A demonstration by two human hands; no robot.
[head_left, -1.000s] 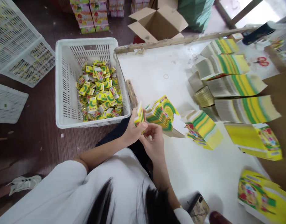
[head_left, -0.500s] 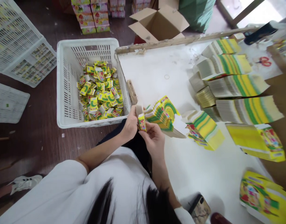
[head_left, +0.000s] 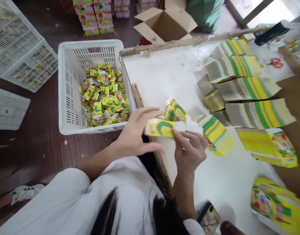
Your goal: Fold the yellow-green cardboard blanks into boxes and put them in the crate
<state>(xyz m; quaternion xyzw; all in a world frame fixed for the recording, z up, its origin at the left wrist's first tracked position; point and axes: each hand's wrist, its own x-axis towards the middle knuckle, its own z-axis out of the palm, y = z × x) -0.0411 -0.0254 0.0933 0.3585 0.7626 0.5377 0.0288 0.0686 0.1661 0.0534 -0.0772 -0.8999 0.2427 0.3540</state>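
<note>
My right hand point(head_left: 190, 148) pinches a flat yellow-and-green carton blank point(head_left: 161, 128) by its white end flap, above the table's near edge. My left hand point(head_left: 134, 133) is open beside the carton's far end, thumb and fingers spread around it; whether they touch it is unclear through the blur. Just behind the carton lies a fanned stack of the same blanks point(head_left: 175, 111), partly covered by it. Another leaning stack of blanks point(head_left: 217, 133) lies to the right of my right hand. Left of my hands, a white plastic basket point(head_left: 64, 88) contains many small folded cartons point(head_left: 103, 94).
Rows of stacked blanks point(head_left: 252, 88) cover the right side of the white table point(head_left: 150, 71). Red scissors point(head_left: 276, 63), a phone point(head_left: 210, 218) and a rubber band point(head_left: 173, 79) lie on it. An open cardboard box point(head_left: 167, 26) stands beyond the wooden edge. More crates point(head_left: 20, 45) stand at left.
The small folded carton that both hands held is out of them. My right hand has moved right and now holds a flat blank. My left hand has opened.
</note>
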